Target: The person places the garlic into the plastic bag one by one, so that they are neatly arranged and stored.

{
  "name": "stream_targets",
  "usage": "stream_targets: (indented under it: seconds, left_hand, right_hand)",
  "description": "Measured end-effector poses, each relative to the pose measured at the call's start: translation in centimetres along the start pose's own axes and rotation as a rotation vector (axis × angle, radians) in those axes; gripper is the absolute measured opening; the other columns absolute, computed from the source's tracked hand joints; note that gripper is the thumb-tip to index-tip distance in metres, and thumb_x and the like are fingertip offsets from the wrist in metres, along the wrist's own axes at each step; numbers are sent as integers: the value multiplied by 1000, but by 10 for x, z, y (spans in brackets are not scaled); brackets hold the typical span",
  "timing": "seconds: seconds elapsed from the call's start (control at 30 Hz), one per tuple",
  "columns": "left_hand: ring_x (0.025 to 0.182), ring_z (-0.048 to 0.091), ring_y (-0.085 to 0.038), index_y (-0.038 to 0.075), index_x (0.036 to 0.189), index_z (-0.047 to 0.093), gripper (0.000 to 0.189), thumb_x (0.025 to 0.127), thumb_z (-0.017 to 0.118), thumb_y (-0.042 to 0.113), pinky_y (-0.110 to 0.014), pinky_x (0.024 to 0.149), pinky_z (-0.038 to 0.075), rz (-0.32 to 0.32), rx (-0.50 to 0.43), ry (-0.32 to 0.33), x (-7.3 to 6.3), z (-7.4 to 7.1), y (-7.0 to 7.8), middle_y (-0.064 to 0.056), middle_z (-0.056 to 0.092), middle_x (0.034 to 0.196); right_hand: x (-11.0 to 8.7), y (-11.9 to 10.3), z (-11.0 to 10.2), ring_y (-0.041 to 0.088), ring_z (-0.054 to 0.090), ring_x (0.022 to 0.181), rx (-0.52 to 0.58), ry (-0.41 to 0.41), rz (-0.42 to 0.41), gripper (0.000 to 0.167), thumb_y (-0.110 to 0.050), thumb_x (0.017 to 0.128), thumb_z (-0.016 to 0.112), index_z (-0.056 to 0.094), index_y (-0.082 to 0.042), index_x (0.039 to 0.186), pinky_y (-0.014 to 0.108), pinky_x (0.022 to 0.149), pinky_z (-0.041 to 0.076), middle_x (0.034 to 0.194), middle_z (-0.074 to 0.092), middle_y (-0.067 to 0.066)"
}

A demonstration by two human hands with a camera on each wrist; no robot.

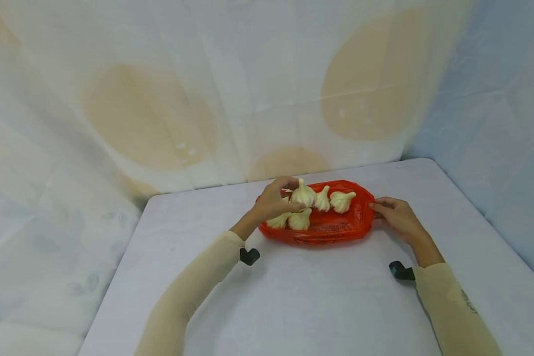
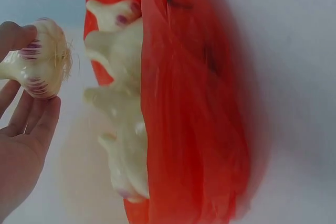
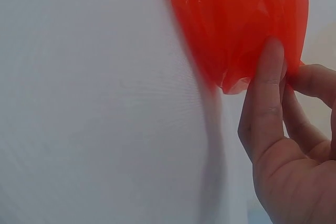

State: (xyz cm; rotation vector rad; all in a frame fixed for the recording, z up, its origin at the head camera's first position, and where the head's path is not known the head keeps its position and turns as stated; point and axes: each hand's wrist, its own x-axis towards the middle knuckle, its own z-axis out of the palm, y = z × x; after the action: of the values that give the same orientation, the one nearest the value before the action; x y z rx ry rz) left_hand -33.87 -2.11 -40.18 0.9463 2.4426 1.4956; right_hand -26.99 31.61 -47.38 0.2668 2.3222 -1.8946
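Note:
A red plastic bag (image 1: 360,222) lies on the table with its mouth spread wide, and several garlic bulbs (image 1: 341,201) rest inside it. Above the bag's left part, my left hand (image 1: 271,200) holds one garlic bulb (image 1: 303,195) between thumb and fingers. That bulb (image 2: 39,61) shows purple streaks and stringy roots in the left wrist view, apart from the bulbs in the bag. At the bag's right end, my right hand (image 1: 396,215) pinches the rim. The right wrist view shows the thumb (image 3: 271,72) pressed against the red plastic.
The bag stands near the far edge of a white-covered table (image 1: 293,296). Behind it hangs a pale patterned cloth (image 1: 249,89), and another bluish cloth (image 1: 494,123) hangs along the right. A dark wrist device (image 1: 249,256) sticks out from the left sleeve.

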Motion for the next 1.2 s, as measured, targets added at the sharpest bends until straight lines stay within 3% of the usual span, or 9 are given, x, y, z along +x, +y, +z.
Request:
stream_targets:
  seconds: [0.17,0.3,0.53,0.67,0.93,1.13,1.2]
  left_hand:
    - [112,54,-14,9,126,58,55,77,83,14,-35,98,47,6,-35,-56,9,20,3,1,57,123]
    - [112,54,-9,9,125,58,55,76,84,15,-29,95,48,7,-7,-85,16,36,4,5,57,122]
    - [112,54,-9,4,127,58,57,77,83,11,-20,91,47,49,15,-157,26,60,9,1,56,122]
    - [111,54,-10,4,126,58,56,77,83,12,-17,90,46,71,83,-187,30,69,9,-1,57,121]
    - [108,55,-8,9,126,59,54,78,82,18,-16,87,45,55,243,-239,30,76,8,2,61,121]
    - [112,51,-5,11,128,60,54,79,78,18,-15,94,39,103,413,-275,35,84,12,5,60,124]
    - [114,49,-4,12,127,61,52,78,77,19,-19,102,35,114,465,-289,37,86,12,7,60,124]
  right_hand:
    - [-2,-2,-1,10,61,89,19,5,7,59,-39,97,59,46,4,136,23,80,54,131,49,21]
    - [-3,-3,0,9,62,88,25,5,2,60,-40,97,59,47,4,136,24,81,54,128,51,19]
    - [-4,-4,0,9,62,89,42,0,-16,58,-38,97,59,48,5,134,25,82,54,124,53,15]
    - [-5,-6,1,8,63,89,47,5,-24,57,-38,97,59,48,4,134,24,81,54,125,53,16]
    - [-4,-8,12,9,64,88,59,-21,-43,54,-33,98,59,49,6,134,27,83,54,122,56,17]
    - [-3,-9,12,10,65,87,68,-18,-60,52,-31,98,60,50,7,132,27,83,54,113,61,9]
    - [-4,-10,13,10,65,87,75,-22,-61,52,-31,98,60,50,7,132,27,83,54,112,61,8]
